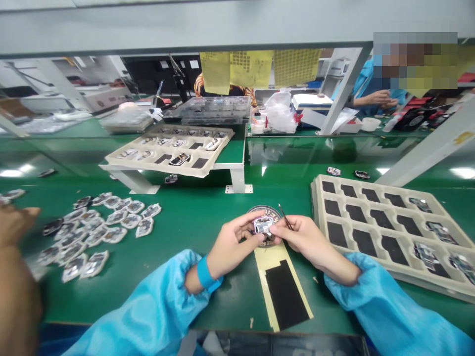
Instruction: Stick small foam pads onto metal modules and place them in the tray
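My left hand (pixel 233 242) and my right hand (pixel 302 237) meet at the middle of the green bench, both pinching one small silver-and-white electronic part (pixel 263 225). The part sits over a round fixture (pixel 265 213). My right hand also carries a thin dark tool (pixel 285 216) that sticks up and back. Both sleeves are light blue, and a blue band circles my left wrist. Under my hands lies a yellow sheet with a black strip (pixel 284 291).
Several similar parts lie loose at the left (pixel 94 230). A beige compartment tray (pixel 393 230) at the right holds a few parts. Another tray (pixel 168 153) rests on a raised white stand. A blurred hand of another person (pixel 15 277) is at far left; a co-worker sits at back right.
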The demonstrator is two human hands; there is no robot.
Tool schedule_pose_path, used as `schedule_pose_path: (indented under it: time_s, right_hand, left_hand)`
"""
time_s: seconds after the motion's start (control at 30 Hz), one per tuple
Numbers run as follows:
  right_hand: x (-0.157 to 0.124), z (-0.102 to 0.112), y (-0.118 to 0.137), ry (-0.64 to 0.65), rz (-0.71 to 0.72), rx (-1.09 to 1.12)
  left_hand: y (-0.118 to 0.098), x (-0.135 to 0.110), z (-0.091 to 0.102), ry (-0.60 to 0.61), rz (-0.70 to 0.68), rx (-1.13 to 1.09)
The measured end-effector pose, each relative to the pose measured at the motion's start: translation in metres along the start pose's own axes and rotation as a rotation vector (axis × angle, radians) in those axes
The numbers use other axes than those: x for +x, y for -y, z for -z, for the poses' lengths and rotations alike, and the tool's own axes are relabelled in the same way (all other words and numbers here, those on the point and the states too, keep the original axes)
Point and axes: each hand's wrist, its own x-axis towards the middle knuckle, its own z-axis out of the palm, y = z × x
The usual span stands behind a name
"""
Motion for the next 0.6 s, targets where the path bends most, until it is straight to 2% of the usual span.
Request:
schedule_pose_path:
  time_s: [0.2, 0.4, 0.6]
  right_hand:
    - [0.0014, -0.001, -0.0031, 0.001, 0.007, 0.018]
    - [0.0025, -0.0026, -0.0043, -0.001, -0.011, 0.05]
    - [0.0026, -0.0024, -0.0058, -0.021, 0.012, 0.032]
  left_hand:
    - [0.0024, -0.0004, -0.0018, -0.064, -0.04, 0.208]
    - [0.0011, -0.0009, -0.0001, -0.113, -0.273, 0.479]
    - [0.0006, -0.0002, 0.0017, -0.135, -0.284, 0.484]
